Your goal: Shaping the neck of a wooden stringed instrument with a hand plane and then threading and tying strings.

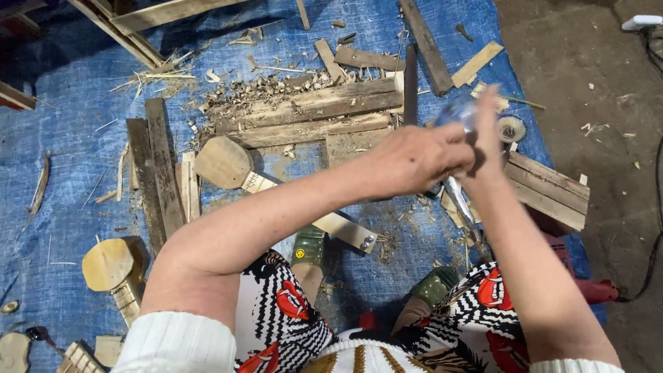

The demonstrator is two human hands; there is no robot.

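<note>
- Nearest the lens, white ribbed cuffs (pixel 176 342) and a boldly patterned lap.
- The left hand (pixel 414 157) is clenched over a blurred clear object (pixel 457 110); steady, small motions would suit best here.
- The right hand (pixel 487 135) pinches that object above the blue tarp (pixel 69 173).
- Rough grey planks (pixel 311 110), pale shavings, rounded wooden paddles (pixel 222 162).

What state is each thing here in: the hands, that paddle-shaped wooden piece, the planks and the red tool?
Left hand: closed around a blurred object.
Right hand: raised, touching the same blurred object.
Paddle-shaped wooden piece: lying flat on the blue tarp.
Planks: lying flat among shavings.
Red tool: lying unheld.
</note>
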